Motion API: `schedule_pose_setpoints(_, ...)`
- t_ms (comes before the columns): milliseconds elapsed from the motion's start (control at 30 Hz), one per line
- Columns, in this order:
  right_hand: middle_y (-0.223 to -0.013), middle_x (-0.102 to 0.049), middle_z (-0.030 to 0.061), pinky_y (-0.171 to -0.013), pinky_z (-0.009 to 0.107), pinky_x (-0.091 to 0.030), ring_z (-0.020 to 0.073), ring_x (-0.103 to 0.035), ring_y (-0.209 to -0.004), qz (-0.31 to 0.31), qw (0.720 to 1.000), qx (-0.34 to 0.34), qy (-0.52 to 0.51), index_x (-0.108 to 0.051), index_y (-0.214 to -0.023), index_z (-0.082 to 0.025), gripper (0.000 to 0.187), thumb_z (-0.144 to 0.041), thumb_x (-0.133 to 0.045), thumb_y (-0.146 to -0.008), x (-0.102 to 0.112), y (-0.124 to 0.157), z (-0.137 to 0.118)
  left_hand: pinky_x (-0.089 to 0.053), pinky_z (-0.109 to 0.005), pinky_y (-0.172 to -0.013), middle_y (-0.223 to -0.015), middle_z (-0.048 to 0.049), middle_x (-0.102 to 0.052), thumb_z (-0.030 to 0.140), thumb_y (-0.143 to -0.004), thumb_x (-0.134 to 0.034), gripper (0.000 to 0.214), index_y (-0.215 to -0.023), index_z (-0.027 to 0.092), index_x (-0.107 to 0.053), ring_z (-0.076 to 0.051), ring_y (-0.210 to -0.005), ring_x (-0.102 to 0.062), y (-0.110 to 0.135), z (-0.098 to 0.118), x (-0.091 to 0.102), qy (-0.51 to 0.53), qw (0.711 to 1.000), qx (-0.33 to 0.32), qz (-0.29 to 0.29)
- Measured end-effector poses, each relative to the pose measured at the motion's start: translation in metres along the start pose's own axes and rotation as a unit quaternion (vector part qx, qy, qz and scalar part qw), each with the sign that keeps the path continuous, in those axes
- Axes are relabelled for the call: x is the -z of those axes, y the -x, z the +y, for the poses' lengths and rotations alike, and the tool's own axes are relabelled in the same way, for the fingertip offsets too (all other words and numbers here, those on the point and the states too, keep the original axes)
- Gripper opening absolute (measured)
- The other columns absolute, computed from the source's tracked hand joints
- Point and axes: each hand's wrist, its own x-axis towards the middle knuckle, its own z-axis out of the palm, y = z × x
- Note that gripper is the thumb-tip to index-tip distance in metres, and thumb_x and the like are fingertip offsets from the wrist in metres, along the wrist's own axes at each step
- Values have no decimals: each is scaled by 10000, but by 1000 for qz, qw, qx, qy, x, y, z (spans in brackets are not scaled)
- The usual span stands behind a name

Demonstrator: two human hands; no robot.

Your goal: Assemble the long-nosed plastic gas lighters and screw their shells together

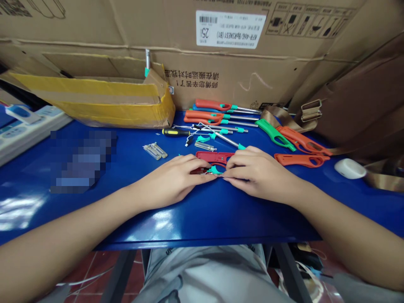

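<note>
Your left hand (175, 179) and right hand (255, 172) are both pinching the tiny teal plastic piece (215, 170) by the red lighter shell (214, 156) mid-frame, so uneven squeezing could flick it across the slick counter (202, 219).

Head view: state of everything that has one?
left hand, palm down, fingertips at the teal part
right hand, fingers curled, tips at the teal part
teal part, between both hands' fingertips
red shell half, lying flat, unassembled
screwdriver, lying flat, untouched
cardboard box, open
</note>
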Motion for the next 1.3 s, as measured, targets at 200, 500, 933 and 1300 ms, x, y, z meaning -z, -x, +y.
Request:
schedule_pose_setpoints(200, -916, -736, 48, -780, 352, -361, 197, -629, -858, 6, 999, 29, 31, -773, -940, -177, 200, -206, -582, -994, 2, -1, -1, -534, -431, -964, -1363, -111, -604, 138, -1000, -479, 448, -1418, 263, -580, -260, -1141, -586, 0, 0, 1, -2, 1000, 1, 5)
schedule_pose_setpoints(500, -843, -774, 38, -774, 356, -342, 189, -640, -797, -45, 998, 41, 25, -765, -1067, -171, 260, -262, -523, -1041, 1, 2, -6, -540, -414, -955, -1331, -107, -631, 149, -1001, -485, 417, -1391, 248, -596, -250, -1124, -606, 0, 1, 2, -5, 1000, 1, 15)
schedule_pose_setpoints(933, -719, -740, 31, -722, 340, -361, 170, -611, -683, -21, 1000, 0, 19, -795, -969, -187, 284, -261, -525, -1015, 2, 1, -7, -533, -426, -964, -1307, -104, -645, 135, -995, -494, 420, -1380, 255, -612, -254, -1134, -604, 0, 4, 4, 0, 1000, 16, 1)
schedule_pose_setpoints(1300, -720, -750, 32, -726, 332, -382, 169, -630, -676, -22, 1000, -5, 10, -801, -975, -192, 285, -260, -528, -1014, 1, 1, -6, -543, -447, -960, -1344, -117, -617, 130, -998, -482, 428, -1394, 241, -603, -267, -1143, -590, 0, 3, 4, -5, 1000, 12, -7)
